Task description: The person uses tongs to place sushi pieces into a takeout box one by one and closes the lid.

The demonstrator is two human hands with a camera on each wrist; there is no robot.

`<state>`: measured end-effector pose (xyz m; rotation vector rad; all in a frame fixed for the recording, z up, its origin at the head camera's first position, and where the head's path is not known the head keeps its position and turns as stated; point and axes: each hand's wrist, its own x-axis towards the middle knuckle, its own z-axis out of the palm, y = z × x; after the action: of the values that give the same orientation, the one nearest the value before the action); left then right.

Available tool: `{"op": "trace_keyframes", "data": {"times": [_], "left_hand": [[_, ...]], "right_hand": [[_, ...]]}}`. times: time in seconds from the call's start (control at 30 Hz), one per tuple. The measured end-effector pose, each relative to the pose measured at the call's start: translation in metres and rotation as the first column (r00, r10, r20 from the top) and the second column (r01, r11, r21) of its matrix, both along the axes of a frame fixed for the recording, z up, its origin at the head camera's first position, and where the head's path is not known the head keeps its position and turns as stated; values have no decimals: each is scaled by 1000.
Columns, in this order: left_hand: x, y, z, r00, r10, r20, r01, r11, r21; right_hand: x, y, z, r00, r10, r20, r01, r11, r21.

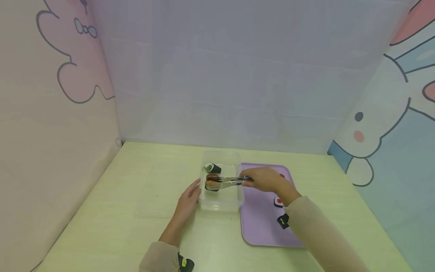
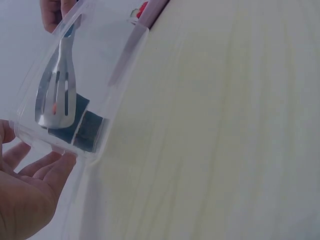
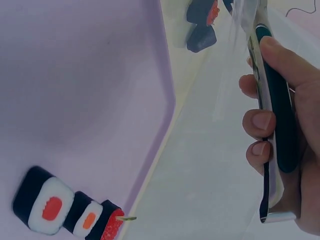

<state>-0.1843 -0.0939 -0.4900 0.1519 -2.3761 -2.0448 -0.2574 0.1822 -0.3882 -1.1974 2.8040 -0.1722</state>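
My right hand (image 1: 263, 179) grips metal serving tongs (image 1: 225, 181) with dark handles. Their slotted ends are over a toy sushi roll with an orange top (image 1: 211, 185) inside a clear plastic box (image 1: 221, 204); whether they pinch it, I cannot tell. Another dark roll with a green tip (image 1: 214, 168) lies near the box's back left. My left hand (image 1: 188, 198) is at the box's left side. In the left wrist view its extended fingers (image 2: 60, 172) touch the outer wall. The right wrist view shows the fingers wrapped round the tongs' handle (image 3: 280, 110).
A purple tray (image 1: 256, 226) stands right of the box, with several toy sushi rolls, one white with a red centre (image 1: 278, 202). A flat clear lid (image 1: 163, 192) lies to the left. Beside the left sleeve is a black item with a yellow-green mark (image 1: 185, 263).
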Motion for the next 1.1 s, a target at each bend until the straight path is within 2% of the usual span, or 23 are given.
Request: {"op": "trace_keyframes", "data": {"times": [0.27, 0.47, 0.57, 0.67, 0.87, 1.1], "left_hand": [[1, 1, 2, 1000, -19, 15, 19, 1000, 2], [0, 2, 4, 1000, -19, 13, 19, 1000, 18], [0, 3, 4, 1000, -23, 7, 23, 999, 29], [1, 4, 4, 1000, -20, 8, 20, 1000, 16], [0, 3, 3, 1000, 2, 13, -2, 1000, -13], [2, 1, 5, 1000, 8, 25, -8, 1000, -9]], "right_hand": [[-3, -14, -4, 1000, 4, 7, -4, 996, 90], [-2, -17, 1, 999, -10, 32, 7, 993, 115], [1, -10, 7, 998, -21, 51, 16, 995, 95], [6, 7, 20, 995, -73, 68, 68, 996, 61], [10, 58, 43, 982, -189, 15, 188, 981, 36], [10, 122, 43, 946, -325, 16, 324, 945, 46]]}}
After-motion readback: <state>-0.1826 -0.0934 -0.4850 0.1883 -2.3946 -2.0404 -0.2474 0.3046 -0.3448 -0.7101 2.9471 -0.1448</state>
